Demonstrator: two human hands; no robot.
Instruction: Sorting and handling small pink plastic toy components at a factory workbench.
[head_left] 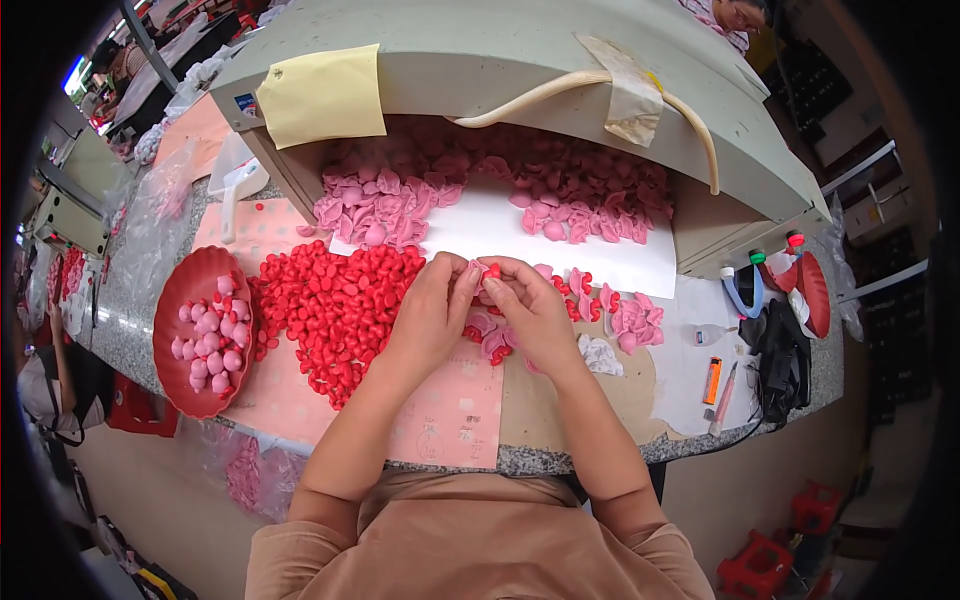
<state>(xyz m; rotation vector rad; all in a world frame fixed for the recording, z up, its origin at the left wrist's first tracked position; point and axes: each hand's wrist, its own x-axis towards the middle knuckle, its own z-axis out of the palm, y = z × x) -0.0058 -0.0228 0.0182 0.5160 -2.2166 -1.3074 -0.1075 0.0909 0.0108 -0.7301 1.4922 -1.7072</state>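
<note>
In the head view, two bare arms come up from the near edge of the surface (540, 461). They bend at the elbows and lean in, so they meet like the top of a tent. The left hand (432, 310) is turned with its back mostly up, and its thumb points away from the body. The right hand (530, 310) comes in to meet it, fingers curled and thumb tucked in. Both hands pinch one small pink piece (477, 272) between their fingertips (it is so small that the fingers hide most of it). The pink piece is held up over the middle of the surface, a bit in front of the grey box (480, 60).

Just left of the left hand is a big heap of red pieces (335, 310), lying mostly on a pink sheet (440, 430). Past the heap, by the left edge of the surface, a red bowl (172, 340) holds round pink balls (213, 345). Around and under the hands are more pink and red bits. A little bunch of pink shapes (638, 322) lies to the right of the right hand, with a crumpled white tissue (600, 355) nearer the body.

Inside the grey box, lots of soft pink shells (375, 205) are heaped on both sides, with white paper (470, 225) showing between them. Near the right edge of the surface are an orange lighter (712, 381) and a black bag (780, 360).
</note>
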